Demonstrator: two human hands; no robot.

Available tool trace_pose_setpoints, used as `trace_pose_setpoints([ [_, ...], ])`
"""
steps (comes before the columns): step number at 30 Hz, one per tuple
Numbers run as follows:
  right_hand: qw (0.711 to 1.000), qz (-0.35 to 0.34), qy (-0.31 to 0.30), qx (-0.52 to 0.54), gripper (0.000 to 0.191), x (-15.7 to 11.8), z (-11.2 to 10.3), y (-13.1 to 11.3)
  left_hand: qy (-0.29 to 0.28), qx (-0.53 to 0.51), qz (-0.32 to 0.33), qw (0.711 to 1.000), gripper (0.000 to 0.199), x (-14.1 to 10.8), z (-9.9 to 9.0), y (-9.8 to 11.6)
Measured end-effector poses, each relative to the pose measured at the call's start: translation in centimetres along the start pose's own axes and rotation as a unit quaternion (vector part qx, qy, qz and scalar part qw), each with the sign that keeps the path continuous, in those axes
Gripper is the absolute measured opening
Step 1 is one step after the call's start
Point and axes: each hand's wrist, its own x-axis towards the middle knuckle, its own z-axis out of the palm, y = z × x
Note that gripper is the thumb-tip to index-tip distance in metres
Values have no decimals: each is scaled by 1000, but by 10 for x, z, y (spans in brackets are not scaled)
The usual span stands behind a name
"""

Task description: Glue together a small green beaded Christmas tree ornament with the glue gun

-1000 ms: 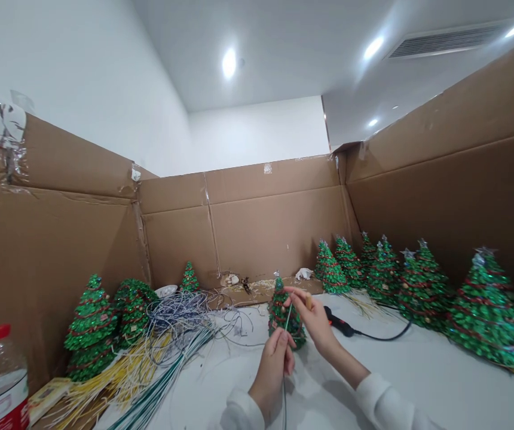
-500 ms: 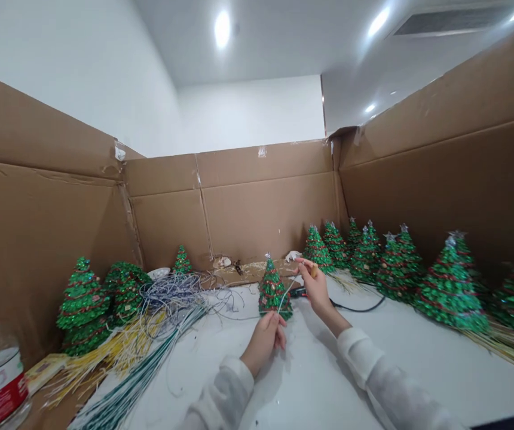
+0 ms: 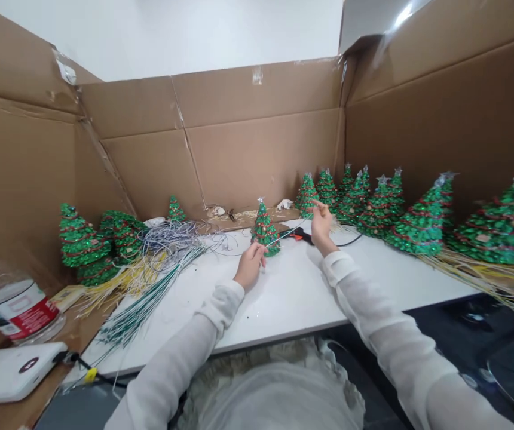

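You get bright, cool light from overhead: a ceiling light (image 3: 403, 14) flares at the top right of your view, and the white tabletop (image 3: 302, 292) looks pale and bright. You see a soft shadow near your right forearm (image 3: 367, 304). The right cardboard wall (image 3: 440, 101) is dim. Your wide lens stretches the edges, and your hands (image 3: 248, 267) look slightly soft.

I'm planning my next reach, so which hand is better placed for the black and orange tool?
Right, I'd say: the right hand is just beside the tool, while the left hand is farther off, pinching the thin strand.
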Motion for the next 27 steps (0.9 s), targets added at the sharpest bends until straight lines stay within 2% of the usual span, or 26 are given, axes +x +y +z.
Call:
trace_pose_setpoints([
  [2,986,-80,31,-145,35,-10,1,-13,12,28,27,999,22,1,-2,-1],
  [3,974,-129,29,-185,37,-18,2,-21,16,41,39,998,22,2,-3,-1],
  [5,947,-237,-60,-208,40,-36,4,-39,21,65,58,996,21,2,-6,-2],
  [8,878,-349,-277,-176,38,-67,11,-60,28,101,68,992,19,2,-8,-2],
  [9,853,-360,-334,-177,36,-77,14,-65,34,111,68,991,17,3,-8,-1],
  [12,807,-371,-412,-204,38,-96,19,-72,47,119,84,988,12,2,-9,0],
  [14,797,-359,-422,-239,39,-100,19,-73,48,106,104,988,13,1,-9,1],
  [19,823,-291,-358,-332,23,-92,16,-73,37,69,128,989,21,-1,-10,8],
  [24,827,-305,-294,-369,37,-78,15,-66,59,-8,80,995,22,5,-12,5],
  [27,833,-311,-281,-362,39,-71,14,-59,74,-25,67,995,24,7,-13,2],
])
